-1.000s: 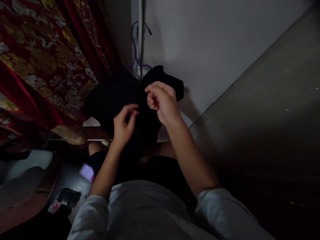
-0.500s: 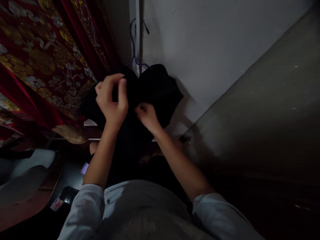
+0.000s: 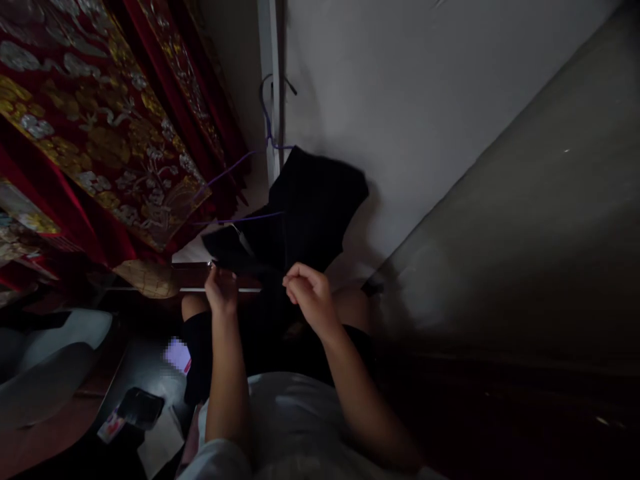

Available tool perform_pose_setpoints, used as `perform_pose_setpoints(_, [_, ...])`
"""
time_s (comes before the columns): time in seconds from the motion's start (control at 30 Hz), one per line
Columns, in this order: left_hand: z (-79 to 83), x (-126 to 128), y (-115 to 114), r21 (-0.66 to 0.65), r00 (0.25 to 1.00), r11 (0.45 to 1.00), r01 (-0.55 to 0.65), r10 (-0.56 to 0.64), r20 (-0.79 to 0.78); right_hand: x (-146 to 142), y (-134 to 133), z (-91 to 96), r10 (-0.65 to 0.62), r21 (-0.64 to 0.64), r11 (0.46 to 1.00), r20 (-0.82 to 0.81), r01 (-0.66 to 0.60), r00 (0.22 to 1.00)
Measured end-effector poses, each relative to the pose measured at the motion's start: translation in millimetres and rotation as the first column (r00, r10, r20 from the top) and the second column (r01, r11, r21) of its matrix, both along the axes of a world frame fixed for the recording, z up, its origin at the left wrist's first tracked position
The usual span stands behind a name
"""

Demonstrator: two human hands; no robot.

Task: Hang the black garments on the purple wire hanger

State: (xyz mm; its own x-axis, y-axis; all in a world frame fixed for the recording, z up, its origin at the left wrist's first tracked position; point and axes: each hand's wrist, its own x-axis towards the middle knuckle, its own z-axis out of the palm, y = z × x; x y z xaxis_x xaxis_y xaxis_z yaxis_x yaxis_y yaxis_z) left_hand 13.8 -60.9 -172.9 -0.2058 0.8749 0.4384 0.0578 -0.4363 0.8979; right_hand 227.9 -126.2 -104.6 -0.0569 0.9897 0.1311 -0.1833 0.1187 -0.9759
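A black garment (image 3: 310, 207) hangs on a purple wire hanger (image 3: 235, 170) against a white wall, its lower part pulled down toward me. My left hand (image 3: 221, 291) is closed on the garment's lower left edge. My right hand (image 3: 306, 300) is curled in a pinch on the dark cloth just right of it. The left arm of the hanger shows bare, with no cloth over it. My forearms reach up from my white sleeves.
A red and gold embroidered curtain (image 3: 100, 133) hangs at the left. A white post (image 3: 267, 93) runs up the wall corner. A grey slanted surface (image 3: 525, 233) fills the right. A dark phone (image 3: 140, 407) and papers lie at lower left.
Both hands have dropped from the garment's top to its lower edge. The cloth has slipped off the hanger's left arm, and the purple wire now shows.
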Motion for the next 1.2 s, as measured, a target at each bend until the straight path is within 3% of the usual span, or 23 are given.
perform_pose_setpoints(0.1, [-13.6, 29.0, -5.3, -0.112, 0.999, 0.994, -0.002, 0.007, 0.042, 13.7, -2.5, 4.4, -0.049, -0.018, 0.999, -0.009, 0.049, 0.999])
perform_pose_setpoints(0.2, [-9.2, 44.6, -8.9, -0.162, 0.999, 0.987, -0.008, 0.015, 0.04, 24.3, -0.3, 0.1, -0.03, -0.048, 0.998, 0.028, 0.031, 0.999])
perform_pose_setpoints(0.33, [10.7, 57.9, -18.7, -0.154, 0.999, 0.988, -0.004, 0.009, 0.034, 32.3, 7.0, -18.6, 0.027, -0.086, 0.996, 0.268, -0.004, 0.963])
perform_pose_setpoints(0.43, [28.6, 74.8, -31.5, -0.13, 0.998, 0.989, 0.065, -0.067, -0.008, 32.5, 8.9, -27.8, -0.034, 0.043, 0.999, 0.422, 0.017, 0.906])
perform_pose_setpoints(0.5, [40.7, 88.3, -42.2, -0.107, 0.985, 0.984, 0.143, -0.152, -0.079, 27.6, 7.9, -29.3, -0.05, 0.105, 0.994, 0.447, 0.003, 0.893])
perform_pose_setpoints(0.63, [67.0, 104.1, -61.6, -0.017, 0.938, 0.965, 0.262, -0.259, -0.231, 10.5, 3.9, -27.0, -0.033, 0.047, 0.999, 0.315, 0.019, 0.949])
perform_pose_setpoints(0.8, [91.6, 87.3, -57.2, 0.127, 0.931, 0.972, 0.197, -0.145, -0.334, 7.8, -0.5, -11.0, 0.076, -0.031, 0.997, 0.107, -0.073, 0.991])
perform_pose_setpoints(0.9, [84.4, 69.3, -40.7, 0.018, 0.896, 0.937, 0.348, -0.327, -0.302, 17.8, 3.8, 12.0, 0.29, -0.09, 0.956, 0.146, -0.28, 0.946])
perform_pose_setpoints(0.97, [71.7, 58.7, -32.0, -0.121, 0.81, 0.868, 0.482, -0.494, -0.316, 24.4, 10.5, 31.0, 0.367, -0.031, 0.926, 0.317, -0.377, 0.875])
perform_pose_setpoints(1.07, [53.9, 42.9, -31.1, -0.266, 0.651, 0.796, 0.544, -0.6, -0.465, 32.8, 24.8, 55.6, 0.194, 0.155, 0.926, 0.588, -0.345, 0.785])
perform_pose_setpoints(1.13, [48.7, 29.3, -37.0, -0.32, 0.572, 0.785, 0.531, -0.61, -0.548, 38.1, 37.0, 64.7, 0.065, 0.272, 0.906, 0.669, -0.325, 0.74])
perform_pose_setpoints(1.2, [48.6, 12.8, -42.8, -0.371, 0.523, 0.787, 0.492, -0.608, -0.597, 43.5, 51.9, 67.4, 0.017, 0.338, 0.876, 0.689, -0.343, 0.725])
